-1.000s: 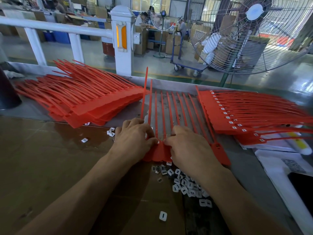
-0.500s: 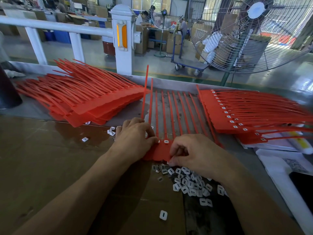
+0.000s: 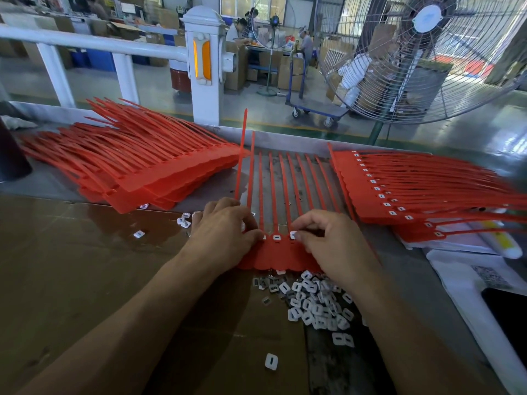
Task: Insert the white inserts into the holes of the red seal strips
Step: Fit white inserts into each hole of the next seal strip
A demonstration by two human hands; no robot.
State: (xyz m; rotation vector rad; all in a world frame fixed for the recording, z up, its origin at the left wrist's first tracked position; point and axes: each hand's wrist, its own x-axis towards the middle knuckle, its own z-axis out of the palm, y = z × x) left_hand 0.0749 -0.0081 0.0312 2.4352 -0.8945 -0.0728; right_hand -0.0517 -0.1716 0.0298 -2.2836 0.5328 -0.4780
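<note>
Tabletop (image 3: 85,280) covered in brown cardboard, metal rim seen along the far edge in upper frame. Large pile of red seal strips (image 3: 137,166) fanned at left; a filled stack (image 3: 399,192) with white inserts seated lies at right, tails running off the right edge. Joined strip set (image 3: 273,252) is laid at centre, tails pointing to upper frame, two inserts seen seated in its heads. Left hand (image 3: 222,232) is curled, pressing down on the set's left end. Right hand (image 3: 333,243) is curled, a white insert (image 3: 293,234) pinched at the fingertips over a head. Loose inserts heap (image 3: 316,306) lies lower centre, touching the set's near edge. Bare cardboard is left open at lower left.
</note>
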